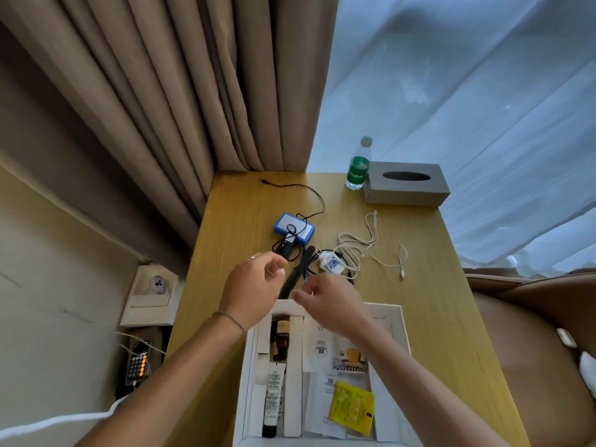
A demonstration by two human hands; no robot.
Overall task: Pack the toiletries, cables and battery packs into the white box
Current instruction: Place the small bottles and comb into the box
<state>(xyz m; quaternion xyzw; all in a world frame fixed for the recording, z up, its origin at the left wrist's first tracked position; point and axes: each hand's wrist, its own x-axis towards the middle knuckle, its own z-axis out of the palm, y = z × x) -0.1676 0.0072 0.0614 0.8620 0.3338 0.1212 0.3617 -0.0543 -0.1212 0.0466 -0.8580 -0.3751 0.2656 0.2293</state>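
The white box [400, 321] stands open at the table's near edge. Inside lie a brown bottle [281, 341], a white tube [273, 398], leaflets and a yellow sachet [351, 406]. My left hand [254, 285] hovers past the box's far rim with its fingers loosely curled and nothing in it. My right hand [329, 301] is beside it, fingertips next to a long black item [295, 275]; whether it grips that is unclear. Beyond lie a blue-edged battery pack [294, 228], a black adapter [285, 246] with a black cable [303, 190], a white charger [330, 266] and a white cable [358, 245].
A green-labelled water bottle [358, 166] and a grey tissue box [406, 183] stand at the table's far right. Curtains hang behind. A phone [138, 362] and a wall socket [151, 295] are low on the left. A brown chair [532, 350] is on the right.
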